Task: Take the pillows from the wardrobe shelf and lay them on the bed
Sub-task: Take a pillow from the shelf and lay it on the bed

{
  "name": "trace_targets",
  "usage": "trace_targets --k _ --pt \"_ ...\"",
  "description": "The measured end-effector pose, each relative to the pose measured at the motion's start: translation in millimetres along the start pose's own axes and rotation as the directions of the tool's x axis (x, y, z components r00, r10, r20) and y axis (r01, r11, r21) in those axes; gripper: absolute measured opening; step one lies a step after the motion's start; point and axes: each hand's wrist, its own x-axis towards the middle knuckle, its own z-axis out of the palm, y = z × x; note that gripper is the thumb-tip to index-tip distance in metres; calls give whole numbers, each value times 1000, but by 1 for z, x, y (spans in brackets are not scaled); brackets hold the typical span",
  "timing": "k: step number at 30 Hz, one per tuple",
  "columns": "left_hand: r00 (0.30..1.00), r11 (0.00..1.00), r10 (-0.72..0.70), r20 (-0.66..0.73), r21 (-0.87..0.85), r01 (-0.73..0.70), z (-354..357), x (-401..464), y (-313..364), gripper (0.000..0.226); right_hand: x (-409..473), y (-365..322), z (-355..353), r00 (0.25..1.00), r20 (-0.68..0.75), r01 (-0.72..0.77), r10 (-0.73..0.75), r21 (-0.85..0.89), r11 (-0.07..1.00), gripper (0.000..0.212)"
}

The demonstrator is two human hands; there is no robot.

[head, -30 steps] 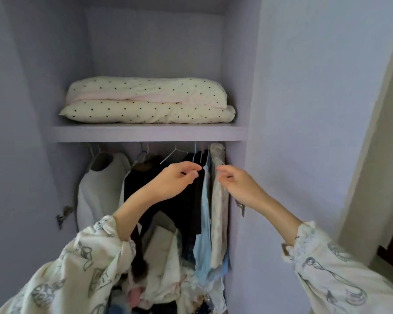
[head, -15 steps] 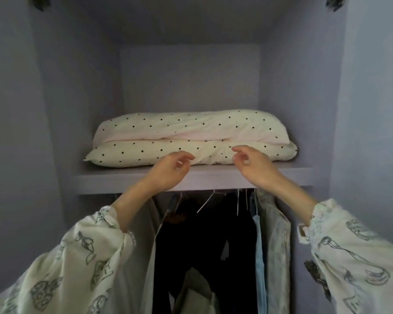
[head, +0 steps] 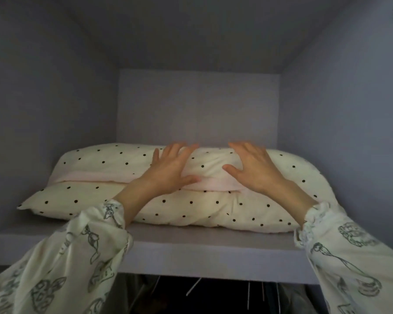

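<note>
Two cream pillows with black dots lie stacked on the lilac wardrobe shelf (head: 213, 248). The upper pillow (head: 114, 163) rests on the lower pillow (head: 191, 210), which sticks out further toward me. My left hand (head: 170, 169) lies flat on the upper pillow's middle, fingers spread, thumb at its pink front edge. My right hand (head: 251, 168) lies beside it on the same pillow, fingers spread over the top. Neither hand has closed around the fabric. The fingertips are blurred.
The shelf compartment is boxed in by lilac side walls, a back panel (head: 197, 105) and a ceiling. Below the shelf edge, hanger hooks (head: 194, 288) and dark hanging clothes show. My patterned sleeves cover the lower corners.
Both hands rose from the hanging clothes to the shelf front, then onto the upper pillow, opening from pinched to spread. The view came closer and higher into the compartment.
</note>
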Motion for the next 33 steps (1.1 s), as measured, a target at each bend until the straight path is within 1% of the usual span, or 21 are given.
trace_targets --k 2,4,6,9,12,15,17,18,19,20,22,24,25,26,28,29,30,33 --pt "998 998 -5 66 58 1 7 24 -6 95 18 16 7 996 92 23 -21 -19 1000 79" --pt "992 993 -24 126 122 8 15 41 -12 105 28 28 16 980 194 64 -43 -104 993 93" --pt "991 981 -36 125 195 11 25 51 -17 107 34 37 27 976 207 108 -62 -220 969 99" --pt "1000 953 8 7 302 -10 33 59 -20 97 45 41 37 992 110 98 -67 -305 947 94" --pt "996 941 54 -65 337 -29 33 64 -21 87 55 40 43 992 -17 108 -125 -387 916 77" --pt "996 949 78 -40 310 -62 30 66 -24 90 58 40 47 981 -99 107 -167 -442 890 65" --pt "999 952 44 11 302 -45 29 67 -25 96 52 43 53 958 -177 108 -226 -507 855 66" --pt "999 945 27 16 325 -31 31 68 -26 96 49 44 55 939 -216 117 -267 -530 840 68" --pt "1000 931 20 4 364 -20 34 68 -25 95 46 46 57 935 -206 141 -289 -534 834 72" --pt "1000 913 23 -21 408 -12 38 67 -24 92 44 48 59 945 -155 171 -289 -519 838 78" --pt "997 890 30 -75 457 8 45 66 -21 85 42 50 58 976 -15 186 -219 -477 859 93" --pt "993 879 27 -118 476 33 50 66 -19 75 47 46 52 990 50 139 -130 -440 887 99" --pt "990 870 22 -139 490 49 51 66 -19 70 52 42 49 994 60 110 -93 -415 903 95" --pt "987 863 14 -160 501 69 52 67 -18 67 55 38 47 996 47 85 -73 -390 917 84" --pt "982 865 -7 -191 492 102 50 68 -16 65 59 31 46 997 -26 57 -72 -376 925 57" --pt "980 869 -11 -199 483 108 49 68 -14 64 59 28 46 995 -64 44 -73 -379 924 48" --pt "978 868 -7 -208 485 109 47 68 -12 64 58 27 45 993 -93 29 -70 -378 925 43" --pt "964 839 19 -264 529 129 37 70 -5 65 58 26 41 980 -184 -1 -74 -378 926 40"
